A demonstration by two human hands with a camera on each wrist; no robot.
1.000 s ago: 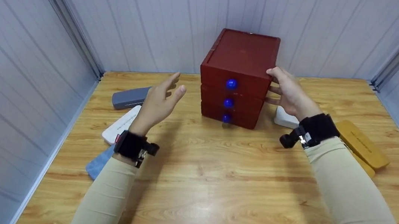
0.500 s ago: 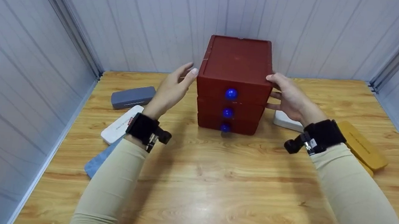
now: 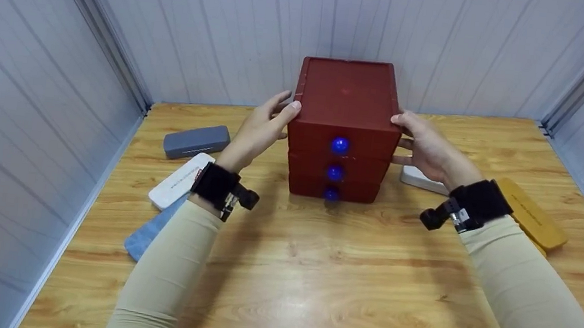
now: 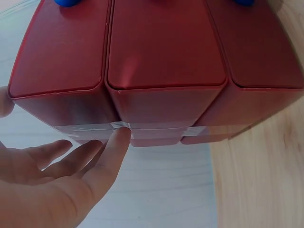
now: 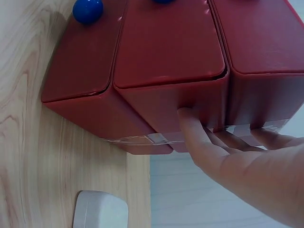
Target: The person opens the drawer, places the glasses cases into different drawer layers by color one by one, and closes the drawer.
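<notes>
A red three-drawer box (image 3: 352, 96) with round blue knobs stands on the table, its front towards me. My left hand (image 3: 258, 135) is at its left side, thumb at the top front corner. In the left wrist view, the fairly straight fingers (image 4: 111, 159) lie along the box's side, one fingertip right at a strip of clear tape. My right hand (image 3: 431, 147) rests its thumb on the top right edge. In the right wrist view, its extended fingers (image 5: 197, 140) press against the drawers' right side. The palms stay off the box.
On the left lie a grey case (image 3: 196, 142), a white case (image 3: 174, 183) and a blue case (image 3: 149, 233), partly behind my arm. A white case (image 3: 419, 178) and a yellow case (image 3: 536, 216) lie on the right. White panel walls (image 3: 230, 30) border the table.
The red box has turned to face me squarely and come nearer, with my right hand staying at its side. My left hand has moved rightwards from a distance to the box's left side.
</notes>
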